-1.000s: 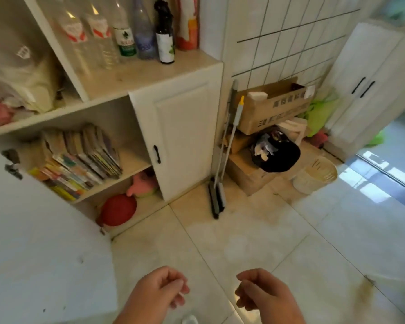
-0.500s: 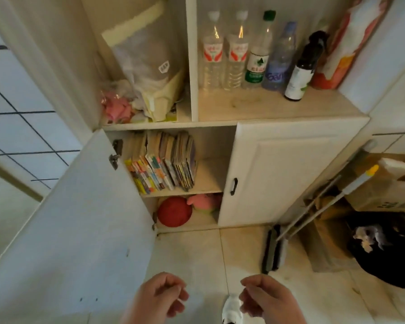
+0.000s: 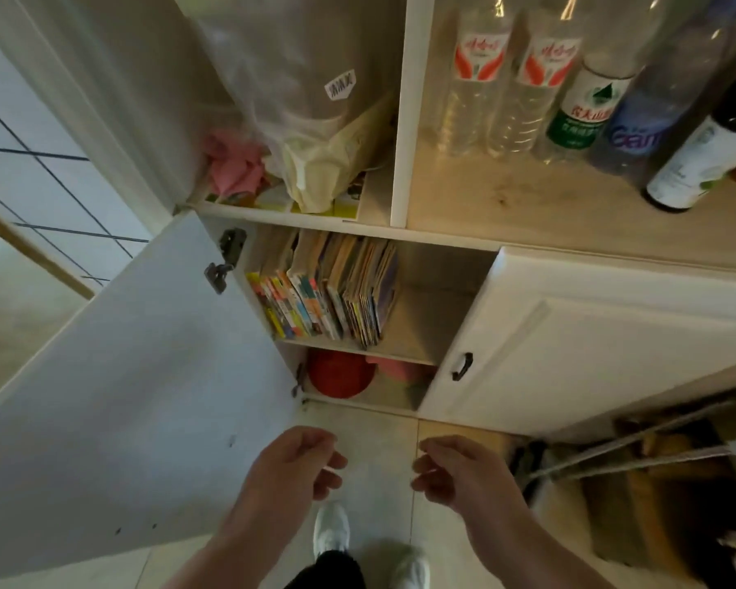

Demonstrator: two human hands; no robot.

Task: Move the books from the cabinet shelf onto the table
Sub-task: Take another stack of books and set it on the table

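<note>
A row of colourful books [image 3: 328, 286] stands upright on the middle cabinet shelf [image 3: 417, 329], packed to the left side behind the swung-open left door [image 3: 145, 376]. My left hand [image 3: 290, 469] and my right hand [image 3: 459, 474] hover over the floor tiles in front of the cabinet, well below the books. Both hands hold nothing, their fingers loosely curled and apart. No table is in view.
The right cabinet door [image 3: 591, 346] is closed. A red ball [image 3: 341, 374] and a pink item lie on the bottom shelf. Several bottles [image 3: 527, 87] stand on the upper shelf, a plastic bag [image 3: 315, 121] beside them. A broom [image 3: 625, 452] and boxes sit at right. My white shoes [image 3: 332, 533] are below.
The view has swung left and moved closer to the cabinet, so the books now sit straight ahead. Both hands have risen a little toward the shelf, still holding nothing.
</note>
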